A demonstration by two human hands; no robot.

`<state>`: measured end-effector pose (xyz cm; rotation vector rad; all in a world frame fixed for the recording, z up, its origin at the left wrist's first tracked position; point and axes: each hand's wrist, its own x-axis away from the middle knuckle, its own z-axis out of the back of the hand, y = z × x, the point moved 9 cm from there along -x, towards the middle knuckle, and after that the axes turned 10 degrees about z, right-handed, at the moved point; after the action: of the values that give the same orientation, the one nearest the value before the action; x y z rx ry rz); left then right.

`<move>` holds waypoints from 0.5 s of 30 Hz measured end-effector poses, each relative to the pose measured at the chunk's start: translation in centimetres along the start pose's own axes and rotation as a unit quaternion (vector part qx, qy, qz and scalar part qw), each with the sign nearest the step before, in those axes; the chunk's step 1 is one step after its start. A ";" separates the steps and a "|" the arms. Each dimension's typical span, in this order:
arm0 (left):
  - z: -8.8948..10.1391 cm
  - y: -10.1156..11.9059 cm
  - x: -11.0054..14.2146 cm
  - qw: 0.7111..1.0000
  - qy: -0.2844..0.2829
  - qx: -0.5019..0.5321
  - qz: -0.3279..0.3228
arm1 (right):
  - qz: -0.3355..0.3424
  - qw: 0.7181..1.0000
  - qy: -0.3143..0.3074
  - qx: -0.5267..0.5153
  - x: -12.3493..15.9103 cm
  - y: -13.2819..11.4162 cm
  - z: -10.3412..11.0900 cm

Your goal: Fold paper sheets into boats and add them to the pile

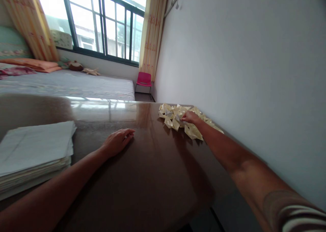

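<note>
At the far right of the glossy table [142, 184], near the wall [234, 55], the folded paper pieces [193, 132] lie crowded together, and my right hand [191, 117] reaches in among them. I can't tell whether its fingers pinch a piece or only touch one. A light touch suits these thin points, with my forearm clear of the nearer folds. My left hand [117, 142] rests empty, loosely curled, between them and the stack of sheets [38, 142].
</note>
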<state>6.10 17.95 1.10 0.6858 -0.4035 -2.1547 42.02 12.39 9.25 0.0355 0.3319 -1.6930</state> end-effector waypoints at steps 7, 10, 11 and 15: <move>-0.2 -0.3 0.0 0.999 -0.002 -0.032 -0.003 | 0.015 0.998 0.068 -0.001 -0.6 -0.1 4.1; -0.4 1.1 0.4 0.998 0.007 -0.051 -0.036 | 0.073 0.993 0.086 -0.039 0.4 -3.4 4.2; -0.5 1.9 0.6 0.997 -0.003 -0.060 -0.053 | 0.108 0.990 0.074 -0.061 1.0 -5.4 3.3; 0.5 3.0 1.2 0.992 -0.099 -0.074 -0.038 | 0.306 0.944 -0.018 -0.117 5.4 -15.4 -2.8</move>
<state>7.06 15.19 2.61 0.4114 -0.3213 -2.3074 25.78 9.57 8.50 -0.0631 0.4415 -1.0285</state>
